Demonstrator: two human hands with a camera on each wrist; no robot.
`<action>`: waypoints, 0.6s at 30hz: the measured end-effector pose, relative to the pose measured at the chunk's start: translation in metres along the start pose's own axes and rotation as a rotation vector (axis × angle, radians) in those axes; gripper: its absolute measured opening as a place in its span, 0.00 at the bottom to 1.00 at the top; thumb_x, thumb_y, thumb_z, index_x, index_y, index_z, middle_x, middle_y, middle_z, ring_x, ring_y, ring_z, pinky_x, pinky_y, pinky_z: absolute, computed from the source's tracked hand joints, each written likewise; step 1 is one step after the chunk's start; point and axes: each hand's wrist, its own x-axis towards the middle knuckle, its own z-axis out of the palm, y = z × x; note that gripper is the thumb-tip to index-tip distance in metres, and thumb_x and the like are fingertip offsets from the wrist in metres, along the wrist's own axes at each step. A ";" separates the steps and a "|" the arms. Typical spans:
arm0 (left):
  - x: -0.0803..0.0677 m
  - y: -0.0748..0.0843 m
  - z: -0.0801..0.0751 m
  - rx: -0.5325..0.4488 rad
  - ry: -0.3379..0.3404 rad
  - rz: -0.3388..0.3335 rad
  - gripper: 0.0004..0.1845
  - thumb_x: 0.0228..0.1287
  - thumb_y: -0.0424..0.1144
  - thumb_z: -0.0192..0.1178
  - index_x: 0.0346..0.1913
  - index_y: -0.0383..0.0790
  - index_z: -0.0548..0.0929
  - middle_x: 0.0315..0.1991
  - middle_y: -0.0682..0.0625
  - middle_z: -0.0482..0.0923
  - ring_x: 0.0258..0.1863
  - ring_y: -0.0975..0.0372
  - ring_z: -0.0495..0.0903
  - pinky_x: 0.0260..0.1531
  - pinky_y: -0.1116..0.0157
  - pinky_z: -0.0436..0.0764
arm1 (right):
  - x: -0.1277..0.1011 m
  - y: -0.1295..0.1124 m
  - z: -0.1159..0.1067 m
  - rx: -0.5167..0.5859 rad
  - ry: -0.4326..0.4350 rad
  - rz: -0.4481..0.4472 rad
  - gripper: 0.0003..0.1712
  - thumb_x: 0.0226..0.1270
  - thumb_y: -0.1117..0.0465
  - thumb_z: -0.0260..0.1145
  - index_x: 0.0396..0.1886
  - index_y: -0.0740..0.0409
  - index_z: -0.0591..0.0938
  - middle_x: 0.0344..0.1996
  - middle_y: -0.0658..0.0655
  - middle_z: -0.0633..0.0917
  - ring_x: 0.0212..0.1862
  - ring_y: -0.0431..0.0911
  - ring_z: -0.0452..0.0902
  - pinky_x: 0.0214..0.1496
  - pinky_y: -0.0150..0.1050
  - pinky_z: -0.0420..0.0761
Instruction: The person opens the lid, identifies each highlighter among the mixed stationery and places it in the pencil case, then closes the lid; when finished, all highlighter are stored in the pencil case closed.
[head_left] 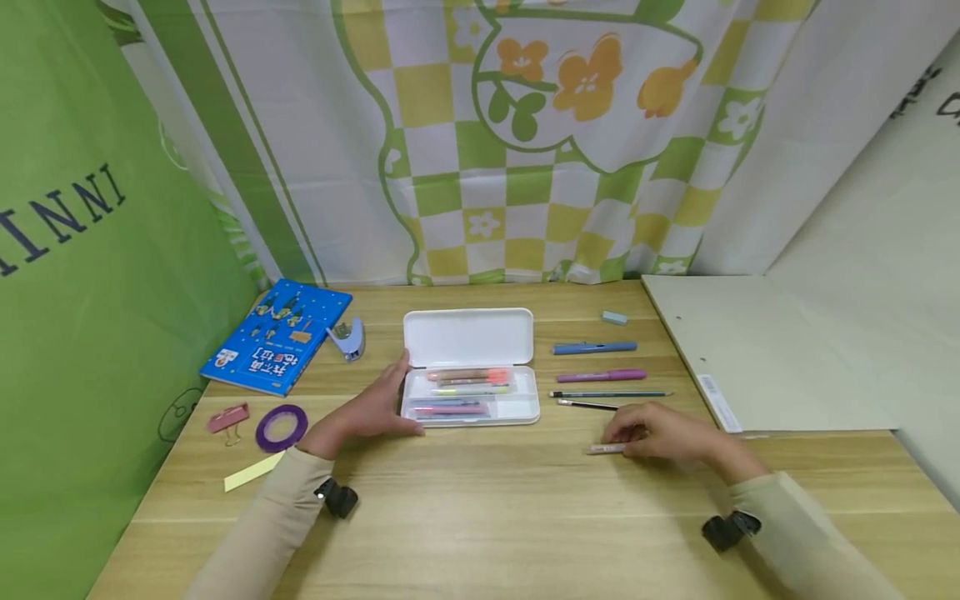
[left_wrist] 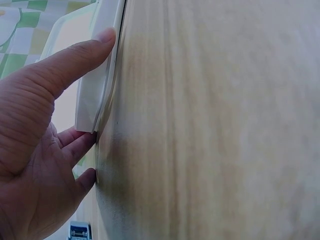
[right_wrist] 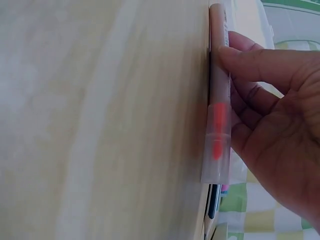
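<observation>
My right hand [head_left: 660, 433] pinches a highlighter [head_left: 606, 449] low over the table. In the right wrist view the highlighter [right_wrist: 219, 80] has a pale pinkish body and a clear cap over a red-orange end; the thumb lies on its near side, fingers behind. My left hand [head_left: 378, 404] rests against the left side of a white pencil case [head_left: 517, 410], lid tipped back. From the left wrist, the thumb of the left hand [left_wrist: 35, 130] lies along the front edge of the case [left_wrist: 95, 95]. Several pens and highlighters [head_left: 468, 387] lie inside it.
Right of the case lie a blue pen [head_left: 595, 347], a purple pen [head_left: 602, 376], two pencils [head_left: 611, 393] and an eraser [head_left: 614, 317]. A large board [head_left: 772, 358] is farther right. At left are a book [head_left: 277, 337], stapler [head_left: 348, 340], purple tape roll [head_left: 262, 429], clip [head_left: 228, 417] and yellow strip [head_left: 251, 473].
</observation>
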 end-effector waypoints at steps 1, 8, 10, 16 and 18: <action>0.000 0.000 0.000 0.001 0.001 0.003 0.70 0.43 0.53 0.75 0.73 0.32 0.31 0.73 0.33 0.41 0.71 0.44 0.47 0.67 0.48 0.53 | 0.001 -0.001 0.000 -0.016 0.001 -0.004 0.13 0.58 0.74 0.65 0.42 0.61 0.84 0.37 0.56 0.82 0.37 0.49 0.78 0.40 0.36 0.80; 0.001 -0.004 0.001 0.016 0.004 0.004 0.70 0.43 0.53 0.75 0.73 0.33 0.31 0.73 0.34 0.41 0.71 0.45 0.48 0.67 0.49 0.53 | 0.027 -0.014 -0.003 -0.054 0.041 0.087 0.12 0.62 0.71 0.63 0.43 0.56 0.85 0.39 0.51 0.83 0.41 0.43 0.78 0.44 0.37 0.79; 0.001 -0.005 0.001 0.019 0.002 0.002 0.70 0.43 0.53 0.75 0.73 0.33 0.31 0.73 0.34 0.41 0.71 0.45 0.48 0.67 0.49 0.53 | 0.042 -0.022 -0.006 -0.067 0.069 0.065 0.11 0.62 0.71 0.63 0.43 0.58 0.85 0.41 0.55 0.84 0.41 0.44 0.78 0.43 0.39 0.79; 0.002 -0.006 0.001 0.032 0.007 0.012 0.70 0.43 0.53 0.75 0.73 0.32 0.31 0.73 0.33 0.42 0.71 0.45 0.48 0.67 0.49 0.54 | 0.094 -0.043 -0.007 -0.081 0.125 0.012 0.11 0.64 0.69 0.63 0.45 0.60 0.84 0.40 0.56 0.83 0.42 0.46 0.78 0.43 0.39 0.79; 0.003 -0.005 0.002 0.034 0.008 0.009 0.70 0.43 0.53 0.75 0.73 0.32 0.31 0.73 0.33 0.41 0.71 0.45 0.48 0.67 0.49 0.54 | 0.112 -0.047 -0.004 -0.067 0.145 0.011 0.11 0.64 0.69 0.63 0.45 0.59 0.84 0.39 0.54 0.83 0.42 0.45 0.78 0.43 0.39 0.79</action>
